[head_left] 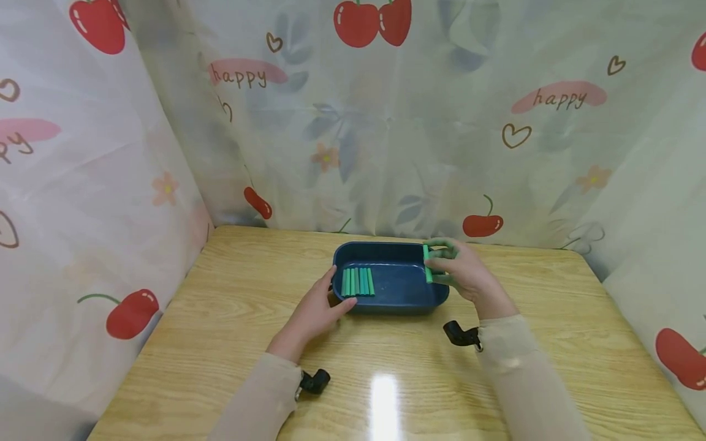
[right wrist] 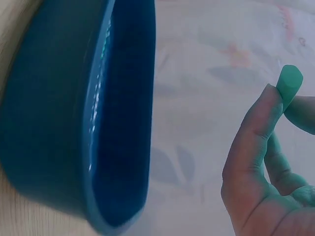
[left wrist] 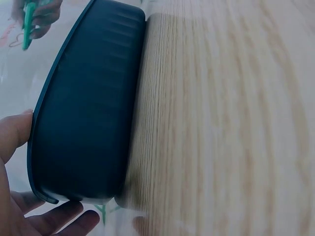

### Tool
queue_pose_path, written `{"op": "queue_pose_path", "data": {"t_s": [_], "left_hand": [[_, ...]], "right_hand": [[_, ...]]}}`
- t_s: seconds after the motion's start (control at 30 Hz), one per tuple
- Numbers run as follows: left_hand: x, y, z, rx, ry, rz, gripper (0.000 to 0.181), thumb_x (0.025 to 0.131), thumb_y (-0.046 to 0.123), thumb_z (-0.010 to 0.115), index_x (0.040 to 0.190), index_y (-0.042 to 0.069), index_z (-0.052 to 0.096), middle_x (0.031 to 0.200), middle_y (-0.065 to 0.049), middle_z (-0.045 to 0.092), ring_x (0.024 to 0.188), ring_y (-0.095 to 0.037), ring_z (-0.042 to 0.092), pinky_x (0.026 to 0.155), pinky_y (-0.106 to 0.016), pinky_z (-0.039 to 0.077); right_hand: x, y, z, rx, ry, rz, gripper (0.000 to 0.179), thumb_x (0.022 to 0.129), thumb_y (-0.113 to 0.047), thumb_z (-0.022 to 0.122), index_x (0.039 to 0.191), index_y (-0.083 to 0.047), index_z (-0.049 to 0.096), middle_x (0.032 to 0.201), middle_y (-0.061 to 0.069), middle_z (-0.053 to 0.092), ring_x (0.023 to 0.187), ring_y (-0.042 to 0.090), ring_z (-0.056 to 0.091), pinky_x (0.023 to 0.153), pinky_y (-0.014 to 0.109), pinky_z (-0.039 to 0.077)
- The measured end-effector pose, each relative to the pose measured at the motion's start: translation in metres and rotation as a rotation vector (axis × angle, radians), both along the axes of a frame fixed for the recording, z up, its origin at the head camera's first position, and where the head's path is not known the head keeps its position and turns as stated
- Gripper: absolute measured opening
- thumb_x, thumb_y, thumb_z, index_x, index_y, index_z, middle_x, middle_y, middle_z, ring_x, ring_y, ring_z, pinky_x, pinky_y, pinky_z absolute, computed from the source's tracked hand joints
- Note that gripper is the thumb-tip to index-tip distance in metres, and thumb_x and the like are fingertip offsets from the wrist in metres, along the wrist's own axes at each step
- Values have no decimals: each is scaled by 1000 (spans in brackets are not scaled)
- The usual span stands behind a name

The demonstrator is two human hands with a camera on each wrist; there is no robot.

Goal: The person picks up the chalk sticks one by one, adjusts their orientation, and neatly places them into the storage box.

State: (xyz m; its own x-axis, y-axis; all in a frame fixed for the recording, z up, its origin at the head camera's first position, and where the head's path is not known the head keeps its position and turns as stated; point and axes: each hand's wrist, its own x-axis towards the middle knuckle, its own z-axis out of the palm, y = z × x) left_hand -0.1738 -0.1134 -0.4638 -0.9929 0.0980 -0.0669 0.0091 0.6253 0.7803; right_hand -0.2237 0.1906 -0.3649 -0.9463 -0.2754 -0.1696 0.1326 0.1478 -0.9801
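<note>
A dark blue rectangular dish (head_left: 401, 283) stands on the wooden table. Side by side against its left end lies a row of several green and teal chalk sticks (head_left: 357, 282). My left hand (head_left: 314, 311) holds the dish by its left end, thumb at the front rim and fingers round the end wall (left wrist: 81, 123). Above the dish's right end, my right hand (head_left: 462, 269) pinches one green chalk stick (head_left: 427, 264) between thumb and fingers. In the right wrist view that chalk stick (right wrist: 290, 81) shows end-on, and the fingers have a green tint.
The wooden table (head_left: 231, 269) runs out to both sides and in front of the dish. Behind and beside it hangs a pale curtain (head_left: 386, 153) printed with cherries. Black wrist cameras (head_left: 314, 382) sit at both sleeves.
</note>
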Motion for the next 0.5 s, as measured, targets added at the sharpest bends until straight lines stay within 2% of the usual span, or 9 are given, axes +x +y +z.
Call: {"op": "queue_pose_path", "data": {"t_s": [0.2,0.5], "left_hand": [[-1,0,0,10,-2,-2,93,91,50,70,162,21,17,163,-8,27,146,-29,34,116,-52,31],[-1,0,-1,10,10,-6,94,91,51,70,162,20,17,163,-9,28,145,-30,35,116,-52,32]], "right_hand": [[-4,-17,0,-12,-19,5,56,97,-3,60,147,4,38,118,16,48,96,23,55,75,33,58],[-10,-40,-9,-39,-27,11,54,96,-1,60,146,4,40,111,12,53,92,21,57,74,33,58]]}}
